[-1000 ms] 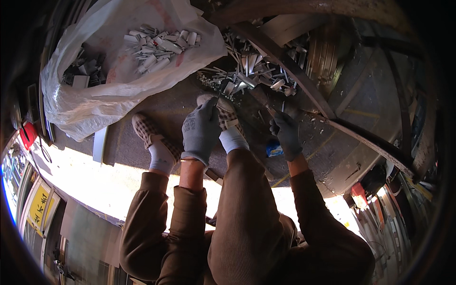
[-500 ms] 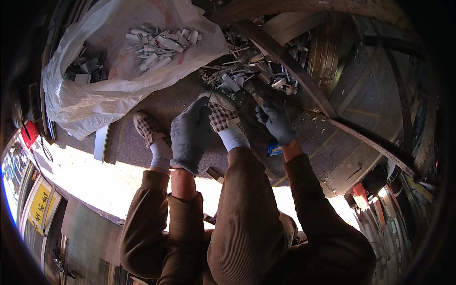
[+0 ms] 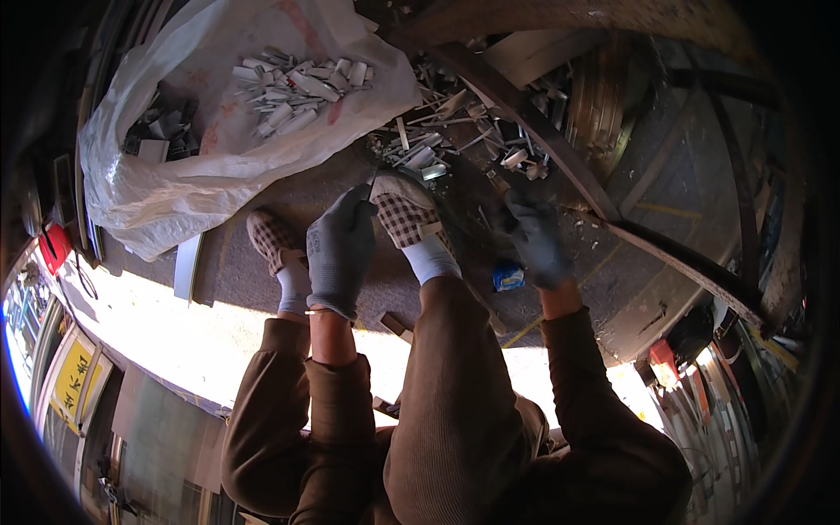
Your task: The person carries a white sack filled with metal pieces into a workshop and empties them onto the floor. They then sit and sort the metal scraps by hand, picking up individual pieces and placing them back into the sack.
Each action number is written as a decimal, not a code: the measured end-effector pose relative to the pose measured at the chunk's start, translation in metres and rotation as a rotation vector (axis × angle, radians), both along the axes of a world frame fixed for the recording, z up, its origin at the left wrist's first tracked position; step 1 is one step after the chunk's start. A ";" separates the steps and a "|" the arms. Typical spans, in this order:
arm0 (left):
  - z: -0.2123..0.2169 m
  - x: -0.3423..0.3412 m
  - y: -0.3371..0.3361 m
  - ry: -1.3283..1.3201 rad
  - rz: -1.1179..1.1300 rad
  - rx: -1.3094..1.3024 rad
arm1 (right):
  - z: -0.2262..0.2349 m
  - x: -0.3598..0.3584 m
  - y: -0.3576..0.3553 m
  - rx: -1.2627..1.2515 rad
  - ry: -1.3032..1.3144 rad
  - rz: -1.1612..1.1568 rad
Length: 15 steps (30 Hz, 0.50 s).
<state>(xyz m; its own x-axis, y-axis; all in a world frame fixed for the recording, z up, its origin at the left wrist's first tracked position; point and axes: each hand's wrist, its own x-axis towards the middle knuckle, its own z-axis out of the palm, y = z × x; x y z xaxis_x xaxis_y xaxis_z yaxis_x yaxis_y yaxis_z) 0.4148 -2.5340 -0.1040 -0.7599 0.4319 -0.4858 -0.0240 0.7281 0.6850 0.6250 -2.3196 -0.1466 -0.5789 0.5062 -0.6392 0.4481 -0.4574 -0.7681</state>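
Fingertips of the left hand (image 3: 339, 254), in a grey glove, curl together around a thin dark sliver that sticks up just past them — too slim to name, seemingly a metal strip. Whether the grip is firm cannot be told. The right hand (image 3: 535, 238), gloved darker, lies with fingers bent down onto the ground among loose scraps; whether they close on one is hidden. Between the hands sits a checked slipper (image 3: 404, 210) over a white sock, its twin to the left. Just beyond, far from the person, spreads the pile of pale metal offcuts (image 3: 446, 144) beside a curved rusty rail (image 3: 560, 157). Further left, a white plastic sack (image 3: 219, 166) lies open, already holding similar pieces. Judging from this, sorting goes best by pinching each piece near its middle, away from cut ends.
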 end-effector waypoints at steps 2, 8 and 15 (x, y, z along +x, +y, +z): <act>0.000 0.001 0.001 0.079 -0.045 0.001 | 0.024 -0.020 0.003 -0.177 0.017 -0.189; -0.001 0.003 0.004 0.119 -0.067 -0.007 | 0.069 -0.099 -0.002 0.116 0.332 -0.046; 0.001 0.000 -0.005 0.132 -0.106 -0.071 | 0.022 -0.032 0.006 -0.259 0.255 -0.229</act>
<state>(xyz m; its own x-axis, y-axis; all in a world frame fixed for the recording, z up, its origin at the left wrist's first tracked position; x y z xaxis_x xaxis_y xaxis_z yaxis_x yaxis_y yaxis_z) 0.4148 -2.5393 -0.1032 -0.7708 0.4814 -0.4173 0.1424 0.7686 0.6237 0.5930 -2.3131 -0.1247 -0.6262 0.4814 -0.6132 0.1233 -0.7155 -0.6877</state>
